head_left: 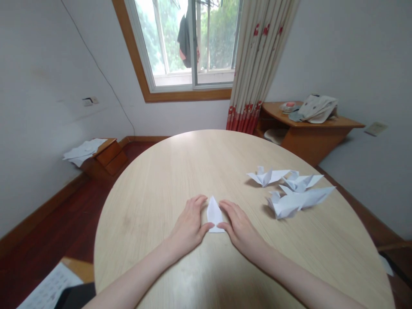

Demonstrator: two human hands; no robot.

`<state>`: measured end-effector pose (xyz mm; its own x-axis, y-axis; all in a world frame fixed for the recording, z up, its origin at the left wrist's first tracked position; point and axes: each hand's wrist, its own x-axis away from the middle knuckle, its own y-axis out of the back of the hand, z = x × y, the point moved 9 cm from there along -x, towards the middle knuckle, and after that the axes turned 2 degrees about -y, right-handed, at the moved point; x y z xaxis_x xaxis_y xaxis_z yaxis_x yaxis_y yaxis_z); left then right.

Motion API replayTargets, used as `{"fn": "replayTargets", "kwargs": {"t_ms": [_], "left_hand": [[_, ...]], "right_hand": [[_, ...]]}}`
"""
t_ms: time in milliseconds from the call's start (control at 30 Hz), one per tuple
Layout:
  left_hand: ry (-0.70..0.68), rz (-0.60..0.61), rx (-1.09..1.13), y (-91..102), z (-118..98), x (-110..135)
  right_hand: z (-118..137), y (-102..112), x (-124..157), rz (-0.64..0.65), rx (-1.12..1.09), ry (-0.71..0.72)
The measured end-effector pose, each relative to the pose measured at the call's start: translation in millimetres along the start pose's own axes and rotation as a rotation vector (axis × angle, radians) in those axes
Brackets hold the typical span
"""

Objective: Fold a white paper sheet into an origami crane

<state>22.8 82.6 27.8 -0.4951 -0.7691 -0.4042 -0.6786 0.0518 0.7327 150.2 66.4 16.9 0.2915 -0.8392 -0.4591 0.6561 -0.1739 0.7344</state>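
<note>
A small folded white paper (214,213), pointed at its far end, lies flat on the round wooden table (180,171). My left hand (189,224) lies flat on the table against the paper's left edge, fingers stretched out, thumb touching its near corner. On the other side, my right hand (237,224) rests the same way with fingers extended along the paper's right edge. Both hands press the paper between them; neither lifts it.
Three finished folded paper birds (298,193) sit on the table's right side. Beyond the table stand a wooden side desk (309,128) with a bag, a curtain, a window, and a low cabinet (106,156) with papers at the left. A printed sheet (48,287) lies lower left.
</note>
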Motion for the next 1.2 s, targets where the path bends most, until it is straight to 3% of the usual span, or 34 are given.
{"fn": "replayTargets", "kwargs": {"t_ms": [200, 367, 633, 933, 1200], "left_hand": [[-0.086, 0.141, -0.209, -15.7, -0.5, 0.5], [-0.108, 0.316, -0.371, -29.7, 2.7, 3.7], [-0.1, 0.313, -0.411, -28.9, -0.1, 4.9], [-0.09, 0.326, -0.366, -17.7, -5.4, 1.7], [-0.183, 0.251, -0.263, -6.6, -21.3, -2.6]], "right_hand": [[11.5, -3.1, 3.4, 0.03, 0.151, 0.151], [16.8, -3.9, 1.0, 0.12, 0.215, 0.155], [22.3, -6.6, 8.7, 0.176, 0.242, 0.171], [2.8, -4.3, 1.2, 0.207, 0.105, 0.105], [1.1, -0.1, -1.5, 0.189, 0.015, 0.055]]}}
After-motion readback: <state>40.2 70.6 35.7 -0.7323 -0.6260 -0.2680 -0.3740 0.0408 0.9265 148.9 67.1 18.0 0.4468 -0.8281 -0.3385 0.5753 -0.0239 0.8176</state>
